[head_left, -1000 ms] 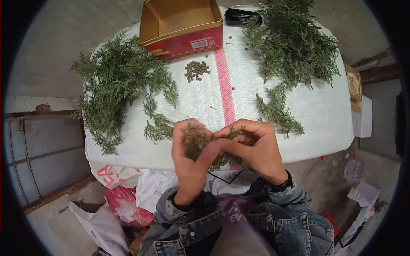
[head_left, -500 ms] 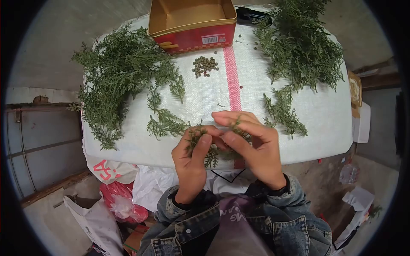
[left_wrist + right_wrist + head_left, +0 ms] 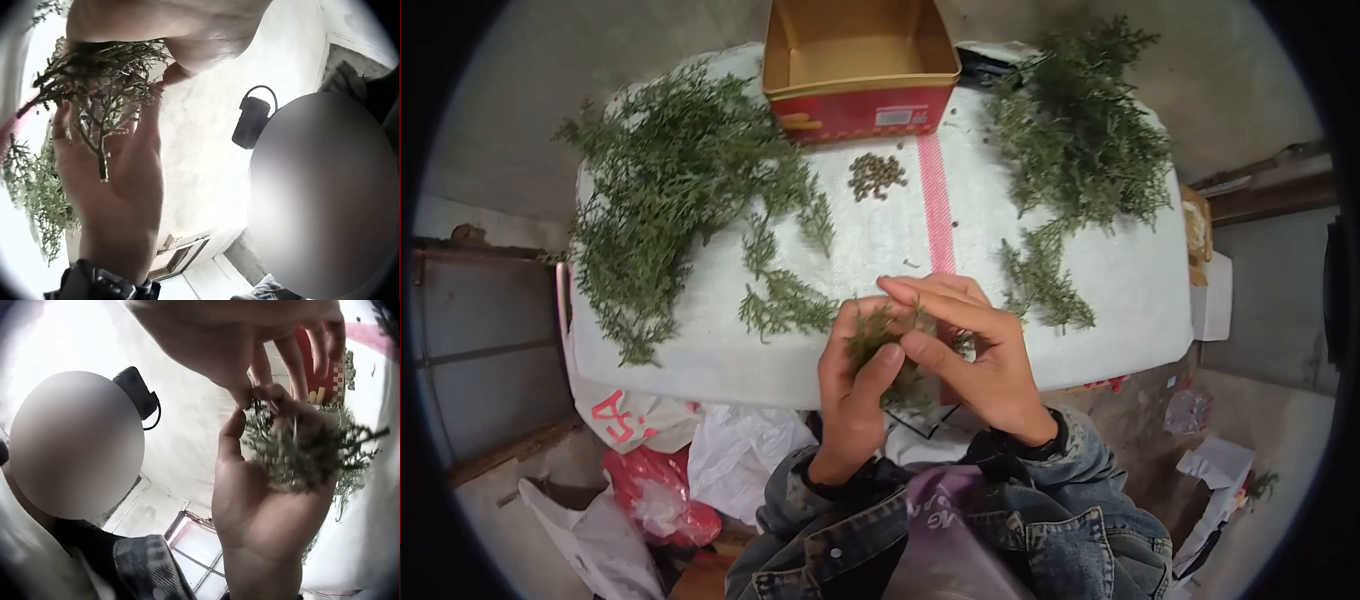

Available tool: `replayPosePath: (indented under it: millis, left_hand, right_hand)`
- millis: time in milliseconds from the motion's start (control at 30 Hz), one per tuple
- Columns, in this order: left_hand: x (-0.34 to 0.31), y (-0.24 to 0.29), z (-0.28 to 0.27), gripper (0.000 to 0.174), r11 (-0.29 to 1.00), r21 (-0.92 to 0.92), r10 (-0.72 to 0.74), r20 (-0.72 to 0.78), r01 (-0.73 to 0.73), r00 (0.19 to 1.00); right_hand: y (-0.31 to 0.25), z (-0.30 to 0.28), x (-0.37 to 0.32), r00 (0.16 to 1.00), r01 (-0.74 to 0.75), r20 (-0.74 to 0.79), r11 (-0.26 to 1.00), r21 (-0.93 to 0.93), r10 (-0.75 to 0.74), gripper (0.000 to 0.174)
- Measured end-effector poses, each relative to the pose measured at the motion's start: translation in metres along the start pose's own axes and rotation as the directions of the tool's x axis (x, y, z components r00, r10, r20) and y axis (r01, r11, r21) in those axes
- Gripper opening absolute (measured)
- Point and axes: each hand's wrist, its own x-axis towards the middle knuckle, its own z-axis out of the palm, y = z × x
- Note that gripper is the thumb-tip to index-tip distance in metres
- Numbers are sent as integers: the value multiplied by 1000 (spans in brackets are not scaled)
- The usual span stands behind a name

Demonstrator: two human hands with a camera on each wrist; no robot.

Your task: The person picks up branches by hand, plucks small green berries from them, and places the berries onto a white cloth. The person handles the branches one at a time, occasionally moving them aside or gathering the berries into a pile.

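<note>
While left hand [image 3: 850, 400] grips leafy sprigs [image 3: 878, 332] over near edge of white cloth [image 3: 1100, 355], right hand [image 3: 992, 375] pinches their right side (long axis unclear, stems cross); left lies nearer bulk.

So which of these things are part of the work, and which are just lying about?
Likely in the work:
conifer sprigs between left hand and right hand
left heap and right heap of sprigs
seed-like balls
perhaps the red-sided tin

Probably just lying about:
red plastic bag
white sack
</note>
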Motion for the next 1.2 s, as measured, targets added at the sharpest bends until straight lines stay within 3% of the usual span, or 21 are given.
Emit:
replayPosePath:
  millis: [67, 133, 200, 233, 267, 333, 367, 433, 467, 533, 567, 667, 767, 900, 1033, 1133, 1200]
  left_hand:
    - [-3, 6, -9, 16, 990, 126, -78, 57, 70, 995]
    - [-1, 7, -10, 17, 993, 111, -41, 62, 33, 997]
    - [-4, 7, -11, 18, 995, 92, 22, 36, -25, 999]
    - [-5, 7, -11, 18, 996, 88, 23, 36, -26, 999]
    - [-4, 8, -11, 17, 993, 114, 33, 19, -35, 999]
    - [-6, 9, -10, 16, 985, 170, 46, -12, -43, 999]
    - [-7, 10, -10, 16, 984, 170, 47, -6, -45, 999]
    - [-13, 11, -13, 15, 963, 259, 69, 15, -71, 997]
    - [-14, 13, -15, 14, 949, 305, 82, 23, -85, 996]
    - [-16, 14, -19, 14, 947, 309, 86, 10, -85, 996]
    - [-17, 14, -22, 13, 948, 307, 87, -5, -81, 996]
    - [-22, 14, -24, 13, 964, 262, 70, -63, -51, 996]
    - [-22, 16, -25, 13, 987, 162, 45, -150, -20, 988]
    - [-21, 19, -27, 12, 998, 56, -29, -140, 37, 990]
    - [-20, 18, -23, 13, 988, 148, -16, -161, 40, 987]
    - [-21, 15, -26, 16, 925, 358, 151, -37, -128, 988]
    - [-25, 19, -22, 15, 905, 404, 160, -33, -133, 987]
  right_hand:
    - [-13, -18, 5, 999, -51, -7, 998, 41, 51, 35]
    - [-30, -38, 13, 986, -164, 16, 969, 185, 164, 31]
    - [-58, -53, 25, 995, 28, -95, 998, -49, -33, 18]
    - [-65, -56, 35, 995, 28, -93, 998, -52, -33, 18]
    - [-72, -60, 46, 997, 69, -26, 967, -245, -78, 16]
    - [-80, -68, 67, 986, 166, 121, 794, -585, -117, 12]
    - [-69, -71, 82, 986, 166, 116, 793, -586, -120, 12]
    - [-26, -66, 112, 949, 313, 219, 580, -752, -228, 10]
    - [-15, -60, 118, 948, 316, 218, 582, -749, -234, 10]
    - [1, -46, 130, 940, 323, 244, 398, -859, -236, 10]
    - [9, -40, 134, 938, 332, 253, 399, -855, -239, 10]
    - [30, -27, 140, 929, 313, 250, 217, -925, -273, 14]
    - [42, -24, 144, 922, 293, 230, 173, -940, -312, 16]
    - [55, -29, 148, 895, 330, 252, 167, -929, -368, 19]
    - [61, -35, 151, 886, 341, 247, 188, -921, -393, 17]
    - [59, -40, 155, 885, 355, 253, 214, -910, -391, 15]
    - [52, -47, 154, 884, 377, 274, 232, -896, -378, 12]
